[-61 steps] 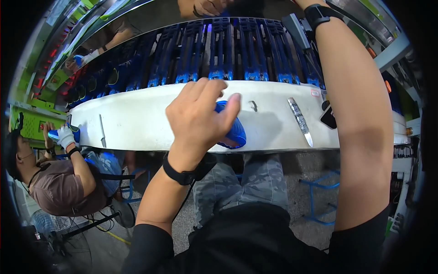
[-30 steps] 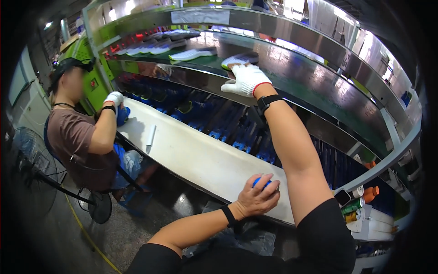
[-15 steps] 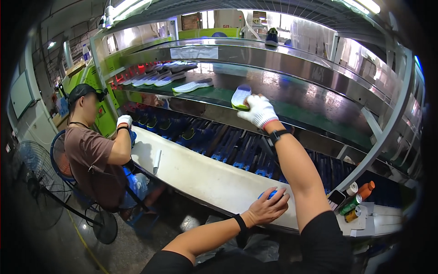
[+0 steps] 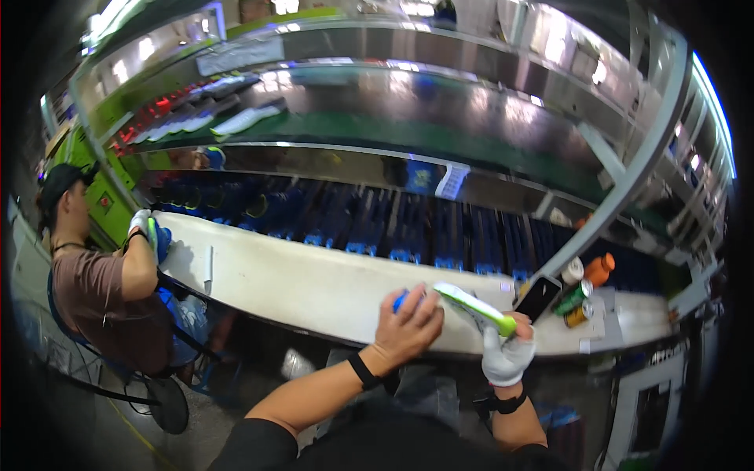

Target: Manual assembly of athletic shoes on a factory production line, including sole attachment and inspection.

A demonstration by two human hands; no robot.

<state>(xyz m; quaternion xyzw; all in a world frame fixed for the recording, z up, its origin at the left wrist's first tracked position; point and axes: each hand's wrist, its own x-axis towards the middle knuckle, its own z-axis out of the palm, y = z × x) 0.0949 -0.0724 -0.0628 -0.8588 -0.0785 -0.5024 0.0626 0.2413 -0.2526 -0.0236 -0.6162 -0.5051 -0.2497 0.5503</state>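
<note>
- In the head view, a blue shoe (image 4: pixel 400 301) is held over the bench (image 4: pixel 298 267) by the bare left hand (image 4: pixel 408 322); its fingers are curled round it, so most of the shoe is hidden.
- A white sole with a lime green edge (image 4: pixel 475 308) is gripped at one end by the gloved right hand (image 4: pixel 505 357), over the near side of the bench.
- The shoe and the sole are held side by side over the bench. Whether the sole is touched by the left fingers cannot be told.
- It seems that both parts have been picked up. The sole does not look joined to the shoe, so that part seems left to do.
- More soles (image 4: pixel 184 118) are seen on a green shelf (image 4: pixel 338 133), above and behind the bench, so more work may be left.
- At the bench's left end, another blue shoe (image 4: pixel 163 239) is held by a co-worker (image 4: pixel 94 290).
- A phone (image 4: pixel 540 297) and drink cans (image 4: pixel 577 302) are seen at the bench's right end.
</note>
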